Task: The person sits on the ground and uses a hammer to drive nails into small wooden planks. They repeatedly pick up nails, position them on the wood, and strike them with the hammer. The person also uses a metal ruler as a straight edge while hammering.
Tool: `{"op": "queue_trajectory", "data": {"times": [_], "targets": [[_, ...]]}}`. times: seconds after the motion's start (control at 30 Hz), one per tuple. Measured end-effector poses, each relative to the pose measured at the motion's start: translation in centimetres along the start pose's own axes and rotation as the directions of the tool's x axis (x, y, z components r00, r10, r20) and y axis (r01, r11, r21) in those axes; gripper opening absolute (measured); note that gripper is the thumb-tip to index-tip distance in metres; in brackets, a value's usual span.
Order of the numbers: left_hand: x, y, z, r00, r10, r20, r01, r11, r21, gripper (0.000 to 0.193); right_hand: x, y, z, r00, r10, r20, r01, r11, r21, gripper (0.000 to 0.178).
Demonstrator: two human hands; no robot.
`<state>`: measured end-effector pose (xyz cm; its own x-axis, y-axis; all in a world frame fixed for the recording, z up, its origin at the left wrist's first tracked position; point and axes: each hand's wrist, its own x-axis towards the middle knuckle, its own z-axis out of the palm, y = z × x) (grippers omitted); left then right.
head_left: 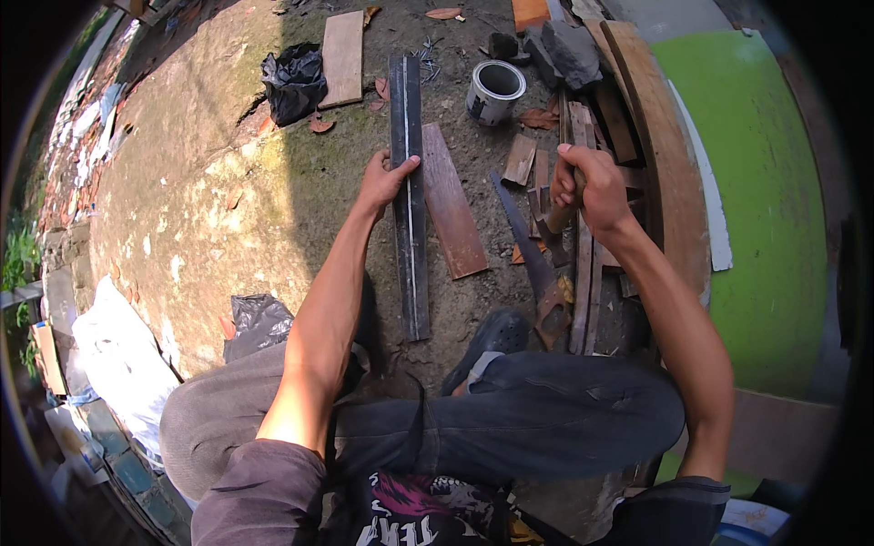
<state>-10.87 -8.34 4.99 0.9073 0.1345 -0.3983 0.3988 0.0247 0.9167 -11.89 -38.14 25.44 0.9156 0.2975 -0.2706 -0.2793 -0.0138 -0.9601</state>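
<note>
My left hand (384, 182) is closed around the edge of a long dark board (411, 273) that has a pale line down its length, with the thumb lying on top. A reddish-brown plank (452, 214) lies on the ground just right of that board. My right hand (594, 187) is wrapped round the wooden handle of a tool (561, 217); its far end is hard to make out against the wood scraps. Left of and below the right hand rests a handsaw (529, 244), its wooden grip toward me.
Loose nails (425, 62) lie beyond the dark board, near an open metal can (497, 91). Grey stone blocks (566, 55), wood strips (583, 300) and a green panel (756, 200) crowd the right. At the left are black plastic bags (293, 84) and a short board (343, 59).
</note>
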Motion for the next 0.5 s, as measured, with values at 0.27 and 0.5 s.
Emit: {"op": "queue_trajectory", "data": {"times": [0.27,0.5], "targets": [[2.1,-4.0,-3.2,0.99,0.136,-0.042,-0.114,0.935,0.335,0.051,6.7,8.2,2.7,0.998,-0.009,0.059,0.008,1.0,0.016,0.043],[0.0,-5.0,-1.0,0.978,0.101,-0.185,0.016,0.839,0.544,0.061,7.0,15.6,2.0,0.993,0.116,-0.03,-0.118,0.991,-0.07,0.048]]}}
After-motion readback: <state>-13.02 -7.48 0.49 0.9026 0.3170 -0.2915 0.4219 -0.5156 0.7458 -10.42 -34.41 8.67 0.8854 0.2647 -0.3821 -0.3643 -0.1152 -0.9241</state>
